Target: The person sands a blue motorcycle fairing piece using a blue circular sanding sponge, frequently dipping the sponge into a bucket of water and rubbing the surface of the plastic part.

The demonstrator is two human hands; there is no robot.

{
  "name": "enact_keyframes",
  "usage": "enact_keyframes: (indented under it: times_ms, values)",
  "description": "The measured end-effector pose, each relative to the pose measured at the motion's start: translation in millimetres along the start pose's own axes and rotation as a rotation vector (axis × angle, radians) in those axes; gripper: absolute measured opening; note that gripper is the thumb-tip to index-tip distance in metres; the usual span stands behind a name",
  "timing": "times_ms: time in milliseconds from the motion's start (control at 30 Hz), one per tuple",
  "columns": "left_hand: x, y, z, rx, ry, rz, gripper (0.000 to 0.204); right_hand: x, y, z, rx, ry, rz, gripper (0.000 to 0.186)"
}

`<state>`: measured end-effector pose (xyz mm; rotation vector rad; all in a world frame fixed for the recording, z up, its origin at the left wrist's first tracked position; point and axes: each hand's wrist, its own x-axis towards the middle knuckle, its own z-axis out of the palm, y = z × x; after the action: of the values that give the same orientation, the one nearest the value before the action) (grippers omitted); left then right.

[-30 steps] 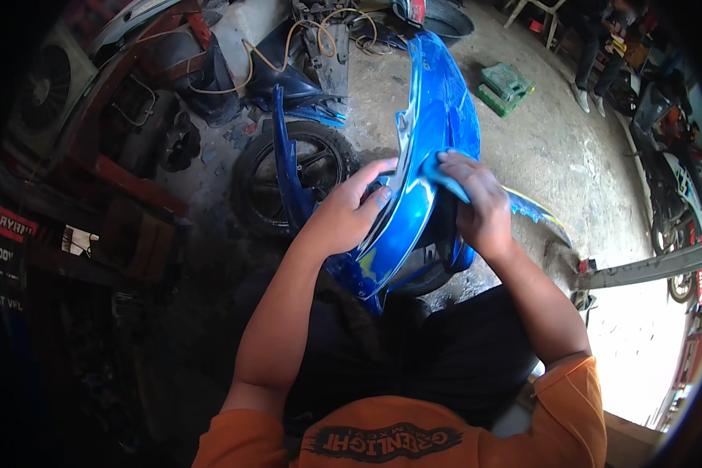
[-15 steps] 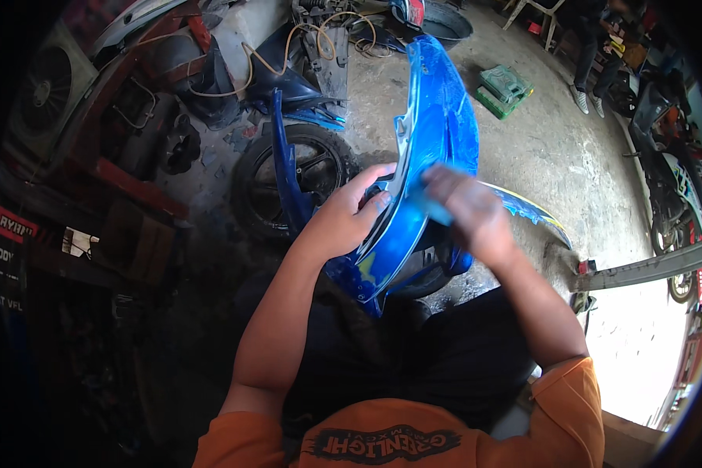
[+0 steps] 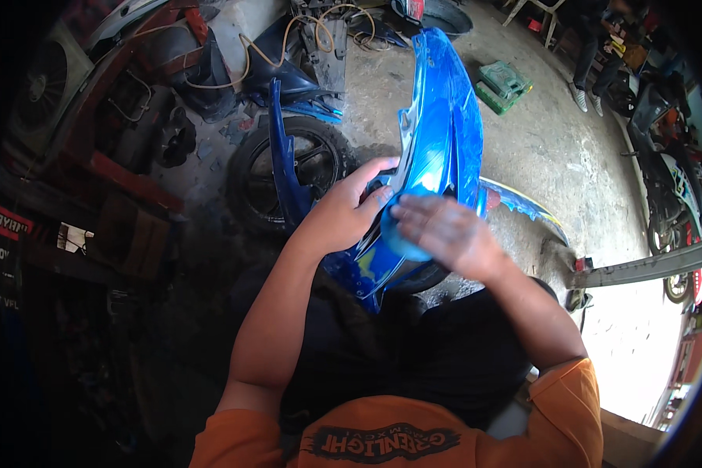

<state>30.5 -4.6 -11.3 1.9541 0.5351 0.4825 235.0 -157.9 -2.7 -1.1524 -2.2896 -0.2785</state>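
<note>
A long, glossy blue motorcycle fairing panel (image 3: 433,148) stands tilted in front of me, its lower end near my knees. My left hand (image 3: 359,201) is closed on the panel's left edge, thumb and fingers on either side of it. Under my right hand (image 3: 452,234) is a light-blue, rounded pad (image 3: 402,240), pressed against the lower middle of the panel. The fingers lie over the pad and hide much of it; its exact kind is unclear. Pale, scuffed patches and a yellowish mark (image 3: 378,263) show on the blue surface.
A wheel with a black tyre (image 3: 246,183) lies left of the panel, a narrow dark-blue trim piece (image 3: 282,156) over it. Further off are a green case (image 3: 503,84) and a dark basin (image 3: 452,22). A blue-yellow panel (image 3: 526,204) and a metal beam (image 3: 639,269) are right. A person (image 3: 593,58) stands beyond.
My right hand has slid down and left along the panel with the pad. My left hand keeps its hold on the edge. The view has shifted slightly.
</note>
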Motion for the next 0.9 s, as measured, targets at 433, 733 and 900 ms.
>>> enact_keyframes:
  times_ms: [433, 733, 900]
  values:
    - [-1, 15, 1, -0.038, -0.034, -0.09, 0.047, 0, 17, -2, -0.219, 0.198, 0.259, 0.037]
    - [3, 9, 1, -0.065, -0.039, -0.115, 0.046, 1, 15, 6, -0.049, 0.273, 0.167, 0.034]
    - [3, 6, -2, -0.081, -0.041, -0.093, 0.046, 3, 23, 2, 0.02, 0.235, 0.178, 0.033]
